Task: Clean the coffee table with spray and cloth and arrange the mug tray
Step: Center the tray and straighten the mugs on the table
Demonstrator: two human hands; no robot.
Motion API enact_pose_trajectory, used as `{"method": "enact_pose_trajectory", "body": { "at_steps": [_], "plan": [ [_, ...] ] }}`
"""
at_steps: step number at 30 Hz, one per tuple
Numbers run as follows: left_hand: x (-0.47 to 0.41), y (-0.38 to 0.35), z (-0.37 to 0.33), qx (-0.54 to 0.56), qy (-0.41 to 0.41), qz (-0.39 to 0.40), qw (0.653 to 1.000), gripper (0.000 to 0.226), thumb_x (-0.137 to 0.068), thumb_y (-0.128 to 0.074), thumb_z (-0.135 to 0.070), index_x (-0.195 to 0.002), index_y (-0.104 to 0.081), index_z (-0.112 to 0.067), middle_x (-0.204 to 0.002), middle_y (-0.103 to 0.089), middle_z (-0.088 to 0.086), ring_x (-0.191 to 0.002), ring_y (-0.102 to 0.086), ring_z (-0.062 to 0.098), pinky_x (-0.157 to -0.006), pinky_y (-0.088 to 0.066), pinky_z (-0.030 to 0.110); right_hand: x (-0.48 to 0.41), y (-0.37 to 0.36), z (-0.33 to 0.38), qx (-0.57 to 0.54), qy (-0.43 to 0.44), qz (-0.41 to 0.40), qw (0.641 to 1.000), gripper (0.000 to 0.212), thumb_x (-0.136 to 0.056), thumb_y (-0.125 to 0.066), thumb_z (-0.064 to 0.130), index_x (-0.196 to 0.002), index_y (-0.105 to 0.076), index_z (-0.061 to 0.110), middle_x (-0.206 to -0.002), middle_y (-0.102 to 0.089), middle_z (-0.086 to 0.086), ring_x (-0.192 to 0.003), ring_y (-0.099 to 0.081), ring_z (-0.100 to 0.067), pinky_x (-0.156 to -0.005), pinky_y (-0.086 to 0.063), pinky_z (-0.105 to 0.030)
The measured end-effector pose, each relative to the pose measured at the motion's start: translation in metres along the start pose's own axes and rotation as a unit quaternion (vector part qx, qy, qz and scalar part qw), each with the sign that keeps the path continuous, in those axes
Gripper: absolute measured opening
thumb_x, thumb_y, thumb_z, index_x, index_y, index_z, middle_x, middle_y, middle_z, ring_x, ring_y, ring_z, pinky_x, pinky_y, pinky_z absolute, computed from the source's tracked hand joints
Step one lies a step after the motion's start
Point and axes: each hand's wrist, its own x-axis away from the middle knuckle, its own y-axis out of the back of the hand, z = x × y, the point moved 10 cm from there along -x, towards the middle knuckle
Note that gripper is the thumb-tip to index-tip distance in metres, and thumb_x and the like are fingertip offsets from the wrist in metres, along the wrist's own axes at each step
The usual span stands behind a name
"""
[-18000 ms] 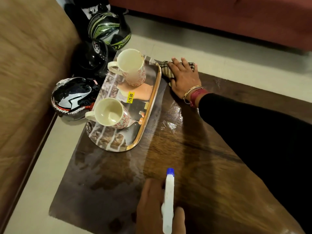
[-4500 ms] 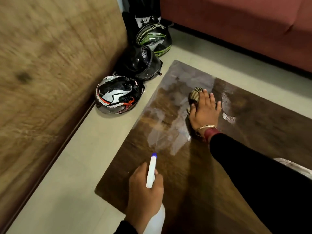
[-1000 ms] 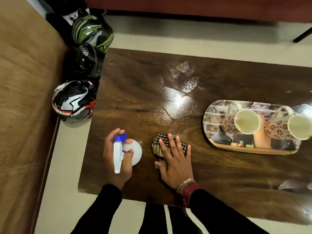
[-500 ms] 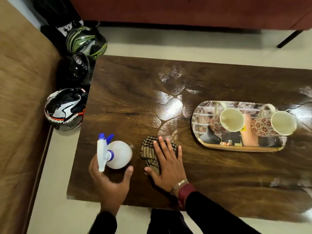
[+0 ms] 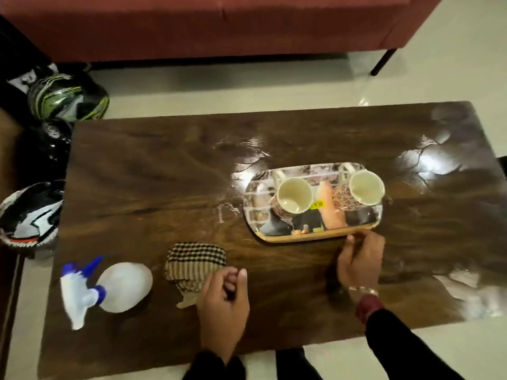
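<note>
We have our right hand (image 5: 359, 259) at the near rim of the mug tray (image 5: 318, 237), fingertips touching its wooden edge toward the right-hand corner; whether the fingers are hooked under the rim or only pressed against it we cannot tell. Just beyond that contact, on the tray, stand two patterned mugs, the left mug (image 5: 293, 198) and the right mug (image 5: 366, 192), both upright and empty with handles pointing away from us. Our left hand (image 5: 223, 300) is loosely curled and holds nothing; it hovers over the near corner of the checked cloth (image 5: 196, 263), which lies bunched on the coffee table (image 5: 142, 187) immediately to that hand's left. Further left of the cloth, well apart from both hands, the spray bottle (image 5: 109, 286) sits released on the tabletop with its blue-tipped nozzle to the left. The wood shows glossy wet patches left of and beyond the tray and along the right end, so we judge the spraying and wiping largely done, with the tools set down. What appears to remain is the arranging: sliding or squaring the tray into its final place, for which the right hand is already placed, and possibly drying the damp streaks.
</note>
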Motion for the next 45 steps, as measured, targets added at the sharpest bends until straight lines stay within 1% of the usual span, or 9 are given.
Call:
{"method": "enact_pose_trajectory", "body": {
  "at_steps": [3, 6, 9, 13, 16, 18, 20, 24, 45],
  "plan": [
    [-0.050, -0.034, 0.005, -0.040, 0.062, 0.030, 0.997, 0.028, -0.092, -0.069, -0.039, -0.113, -0.066, -0.021, -0.100, -0.060, -0.009, -0.081, -0.061, 0.007, -0.071, -0.056, 0.029, -0.042, 0.001, -0.029, 0.003, -0.007, -0.005, 1.000, 0.026, -0.093, -0.051, 0.012, -0.111, -0.055, -0.006, -0.110, -0.054, -0.024, -0.106, -0.049, -0.040, -0.097, -0.041, -0.049],
    [-0.077, -0.062, 0.017, -0.076, 0.120, 0.047, 0.989, 0.043, -0.094, -0.066, -0.043, -0.125, -0.064, -0.014, -0.113, -0.064, 0.001, -0.085, -0.063, 0.009, -0.078, -0.048, 0.025, -0.078, -0.001, -0.043, 0.002, 0.001, 0.012, 1.000, 0.034, -0.092, -0.050, 0.014, -0.118, -0.054, -0.007, -0.112, -0.055, -0.024, -0.107, -0.047, -0.038, -0.095, -0.040, -0.047],
    [-0.088, -0.078, 0.018, -0.098, 0.126, 0.052, 0.986, 0.037, -0.094, -0.068, -0.041, -0.115, -0.069, -0.011, -0.099, -0.072, 0.002, -0.081, -0.067, 0.012, -0.080, -0.053, 0.027, -0.105, -0.006, -0.060, 0.000, -0.010, 0.033, 0.999, 0.040, -0.091, -0.048, 0.018, -0.124, -0.054, -0.005, -0.115, -0.054, -0.023, -0.107, -0.048, -0.037, -0.096, -0.039, -0.043],
    [-0.080, -0.098, 0.014, -0.060, 0.163, 0.069, 0.982, 0.018, -0.090, -0.076, -0.030, -0.104, -0.070, -0.019, -0.082, -0.073, -0.006, -0.066, -0.065, -0.004, -0.061, -0.046, 0.006, -0.133, -0.022, -0.079, -0.008, -0.034, 0.106, 0.994, 0.038, -0.092, -0.058, 0.020, -0.123, -0.063, -0.001, -0.115, -0.060, -0.025, -0.106, -0.058, -0.040, -0.092, -0.045, -0.036],
    [-0.080, -0.109, 0.011, -0.031, 0.163, 0.057, 0.984, 0.015, -0.085, -0.081, -0.023, -0.095, -0.069, -0.023, -0.074, -0.071, -0.007, -0.066, -0.070, 0.004, -0.065, -0.058, 0.023, -0.143, -0.025, -0.076, 0.012, -0.007, 0.129, 0.992, 0.029, -0.087, -0.068, 0.005, -0.115, -0.069, 0.001, -0.103, -0.067, -0.025, -0.096, -0.063, -0.044, -0.084, -0.050, -0.040],
    [-0.080, -0.106, 0.012, -0.037, 0.170, 0.032, 0.984, 0.014, -0.084, -0.081, -0.022, -0.094, -0.072, -0.022, -0.076, -0.072, -0.005, -0.069, -0.071, 0.010, -0.065, -0.054, 0.022, -0.141, -0.024, -0.077, 0.016, -0.016, 0.131, 0.991, 0.029, -0.085, -0.071, 0.006, -0.114, -0.070, 0.003, -0.101, -0.069, -0.023, -0.093, -0.065, -0.042, -0.083, -0.052, -0.041],
    [-0.079, -0.103, 0.016, -0.034, 0.184, 0.014, 0.982, 0.018, -0.084, -0.082, -0.024, -0.100, -0.075, -0.017, -0.081, -0.074, -0.003, -0.071, -0.072, 0.011, -0.068, -0.055, 0.022, -0.133, -0.023, -0.081, 0.012, -0.038, 0.135, 0.990, 0.033, -0.085, -0.072, 0.008, -0.117, -0.070, 0.003, -0.106, -0.070, -0.022, -0.097, -0.066, -0.042, -0.087, -0.053, -0.043],
    [-0.075, -0.107, 0.030, 0.022, 0.210, 0.016, 0.977, 0.028, -0.082, -0.083, -0.032, -0.107, -0.072, -0.025, -0.086, -0.076, -0.003, -0.073, -0.076, 0.014, -0.071, -0.064, 0.044, -0.125, -0.022, -0.087, 0.013, -0.059, 0.138, 0.989, 0.038, -0.087, -0.072, 0.011, -0.124, -0.066, 0.000, -0.116, -0.068, -0.022, -0.105, -0.064, -0.040, -0.093, -0.051, -0.043],
    [-0.062, -0.107, 0.033, 0.068, 0.232, 0.023, 0.970, 0.028, -0.084, -0.083, -0.024, -0.091, -0.065, -0.044, -0.086, -0.076, -0.007, -0.075, -0.076, 0.014, -0.069, -0.064, 0.046, -0.129, -0.016, -0.068, 0.010, -0.054, 0.147, 0.988, 0.033, -0.087, -0.070, 0.005, -0.120, -0.068, 0.002, -0.111, -0.071, -0.020, -0.102, -0.067, -0.039, -0.092, -0.054, -0.044]
  ]
}}
